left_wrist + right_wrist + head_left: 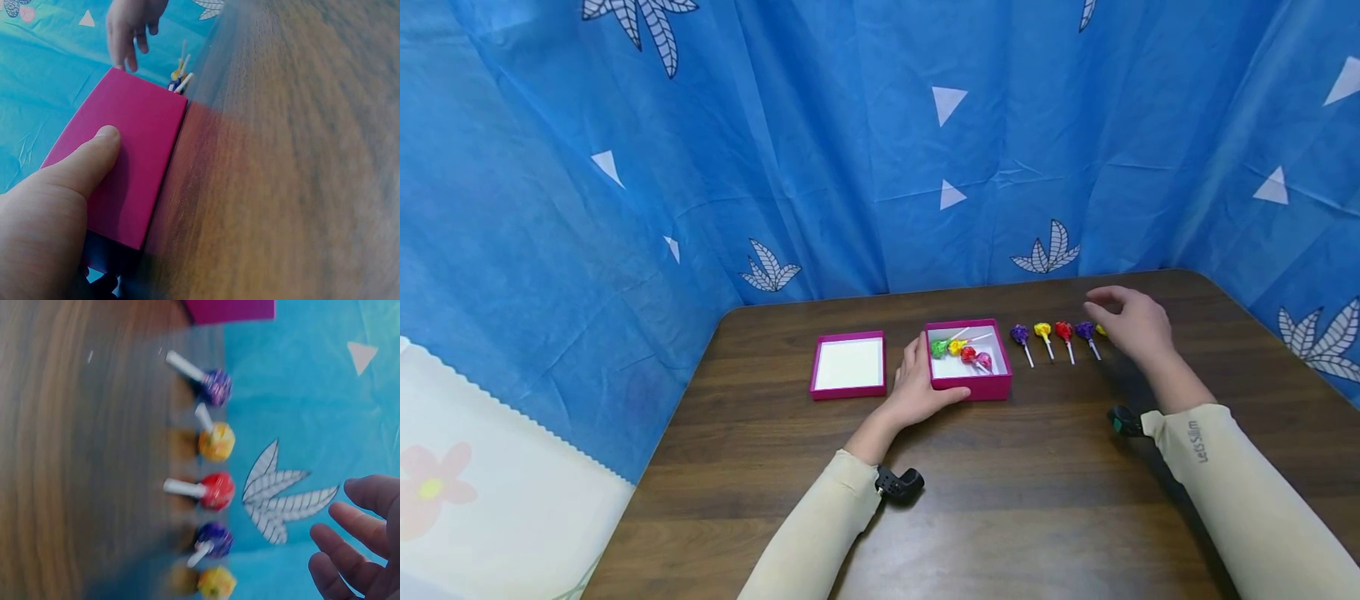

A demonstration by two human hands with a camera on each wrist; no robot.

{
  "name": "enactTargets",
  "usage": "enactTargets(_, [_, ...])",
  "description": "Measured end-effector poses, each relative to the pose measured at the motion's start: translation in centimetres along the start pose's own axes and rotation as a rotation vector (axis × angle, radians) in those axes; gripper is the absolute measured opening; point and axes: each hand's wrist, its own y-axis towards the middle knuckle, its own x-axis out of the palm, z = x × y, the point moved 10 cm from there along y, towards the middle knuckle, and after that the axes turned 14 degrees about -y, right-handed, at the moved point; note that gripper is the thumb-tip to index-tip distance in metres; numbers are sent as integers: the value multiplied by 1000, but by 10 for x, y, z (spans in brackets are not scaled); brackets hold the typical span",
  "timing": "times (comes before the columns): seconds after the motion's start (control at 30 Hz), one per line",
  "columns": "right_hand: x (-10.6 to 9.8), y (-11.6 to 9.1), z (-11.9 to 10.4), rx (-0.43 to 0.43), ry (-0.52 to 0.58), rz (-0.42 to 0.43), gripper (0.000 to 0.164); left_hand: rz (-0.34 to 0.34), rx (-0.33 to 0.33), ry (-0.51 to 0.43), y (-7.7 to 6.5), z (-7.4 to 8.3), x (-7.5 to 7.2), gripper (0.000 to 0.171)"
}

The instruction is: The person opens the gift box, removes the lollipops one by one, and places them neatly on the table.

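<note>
A magenta box point(972, 387) with a white inside stands on the table, holding several lollipops: green point(939, 348), yellow point(956, 346), red point(968, 354) and pink point(983, 361). My left hand point(917, 393) grips its near left corner, the thumb lying along the front wall and the fingers on the left side. To the right of the box runs a row of lollipops: purple point(215, 387), yellow point(216, 442), red point(217, 490), purple point(214, 540) and yellow point(217, 583). My right hand point(1138, 327) hovers over the right end of this row, fingers loosely bent, holding nothing.
A magenta lid point(848, 364) with a white inside lies left of the box. The brown wooden table point(1000, 500) ends at a blue patterned curtain point(865, 150) behind and to the sides. A pale flowered cloth point(490, 492) hangs at the left.
</note>
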Motion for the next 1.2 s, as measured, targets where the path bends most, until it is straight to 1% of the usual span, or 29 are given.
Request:
enactTargets(0.17, [-7, -3, -22, -66, 22, 33, 47, 1, 4, -1, 1, 1, 0, 120])
enactTargets(0.33, [-10, -9, -41, -99, 34, 35, 46, -3, 5, -4, 2, 2, 0, 120])
enactTargets(0.5, [-8, -15, -63, -140, 54, 30, 42, -6, 3, -3, 3, 1, -1, 122])
enactTargets(0.67, [-1, -21, -82, -186, 76, 11, 39, -3, 6, -3, 2, 0, 0, 122])
enactTargets(0.93, [10, -23, -101, -217, 122, -28, 36, -1, 10, 2, 0, 1, 0, 120])
enactTargets(1.07, [20, -22, -110, -225, 115, -69, 35, 0, 2, 1, 0, 1, -1, 121])
enactTargets(1.2, [36, -21, -118, -225, 111, -145, 36, -1, -1, -2, 0, 1, -2, 120])
